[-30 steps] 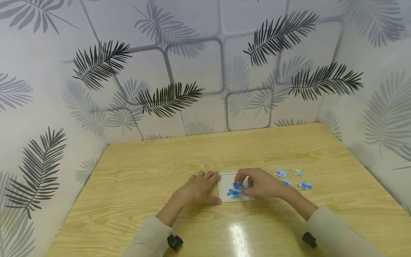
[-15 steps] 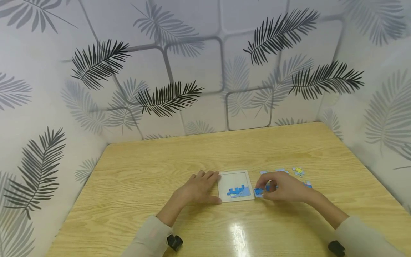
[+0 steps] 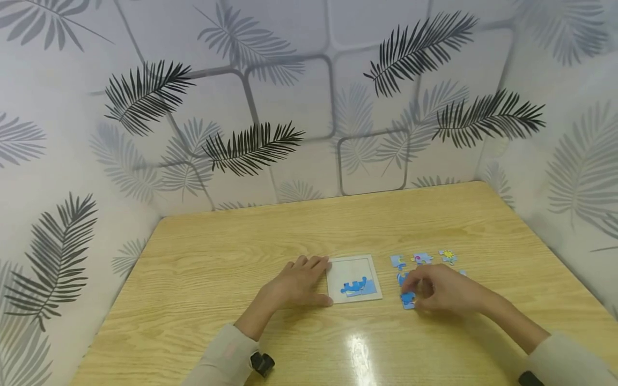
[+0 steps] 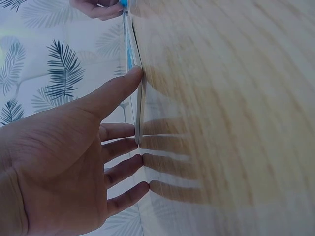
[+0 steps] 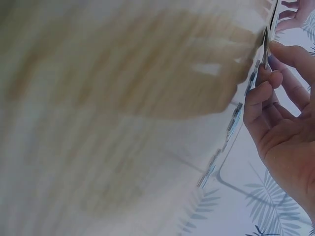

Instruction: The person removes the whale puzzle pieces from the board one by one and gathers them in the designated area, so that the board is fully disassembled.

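My left hand rests at the left edge of a white square puzzle tray, fingers spread and touching its rim. In the left wrist view the thumb and fingertips of that hand meet the tray edge and the table. A few joined blue puzzle pieces lie in the tray's lower right. To the right of the tray, my right hand pinches a blue puzzle piece between thumb and fingers. This piece appears edge-on and tilted in the right wrist view, held by the hand just off the table.
Several loose puzzle pieces lie right of the tray, among them a pink-swirl piece, a sun piece and a light blue piece. Some are partly hidden behind my right hand. Leaf-patterned walls enclose the wooden table.
My right hand has moved from above the tray rightward and slightly nearer, carrying the blue puzzle piece out beside the loose ones. The left hand has stayed in place.
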`<control>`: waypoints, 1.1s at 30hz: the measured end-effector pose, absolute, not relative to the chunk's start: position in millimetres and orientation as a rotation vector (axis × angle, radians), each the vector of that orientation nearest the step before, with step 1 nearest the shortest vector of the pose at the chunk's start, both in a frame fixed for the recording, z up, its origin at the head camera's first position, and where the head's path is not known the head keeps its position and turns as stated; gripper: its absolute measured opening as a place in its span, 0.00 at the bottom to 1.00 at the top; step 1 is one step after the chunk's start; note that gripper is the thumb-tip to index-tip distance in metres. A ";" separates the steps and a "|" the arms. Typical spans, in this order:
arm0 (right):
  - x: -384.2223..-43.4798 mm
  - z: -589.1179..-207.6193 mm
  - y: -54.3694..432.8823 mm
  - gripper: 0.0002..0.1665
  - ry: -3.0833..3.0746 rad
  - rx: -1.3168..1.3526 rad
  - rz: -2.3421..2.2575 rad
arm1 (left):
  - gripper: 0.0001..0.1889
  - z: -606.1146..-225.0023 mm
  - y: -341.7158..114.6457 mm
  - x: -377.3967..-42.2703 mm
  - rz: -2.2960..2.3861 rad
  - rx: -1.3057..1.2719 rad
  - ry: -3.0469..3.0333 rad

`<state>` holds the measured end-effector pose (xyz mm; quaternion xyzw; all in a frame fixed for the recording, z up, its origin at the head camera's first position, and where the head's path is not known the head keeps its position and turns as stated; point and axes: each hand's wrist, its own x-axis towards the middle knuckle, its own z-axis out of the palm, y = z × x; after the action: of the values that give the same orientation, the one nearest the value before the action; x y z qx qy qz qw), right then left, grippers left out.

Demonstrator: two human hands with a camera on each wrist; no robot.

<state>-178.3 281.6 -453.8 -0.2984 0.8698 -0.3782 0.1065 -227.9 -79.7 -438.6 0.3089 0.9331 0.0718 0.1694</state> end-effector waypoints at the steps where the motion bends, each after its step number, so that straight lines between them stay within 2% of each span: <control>1: -177.2 -454.3 282.4 0.16 2.554 -0.872 -1.122 | 0.48 -438.4 -79.9 -227.8 0.208 0.876 2.651; 22: -175.8 -456.6 284.3 0.18 2.481 -0.947 -1.217 | 0.48 -438.6 -79.7 -228.5 0.224 0.869 2.640; 33: -192.1 -449.8 239.8 0.19 2.507 -0.989 -1.198 | 0.49 -440.3 -80.6 -229.3 0.242 0.869 2.638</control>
<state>-192.1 239.8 -449.8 -0.3338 0.8461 -0.4044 0.0961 -229.3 -80.6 -440.3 0.3067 0.9315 0.0853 0.1758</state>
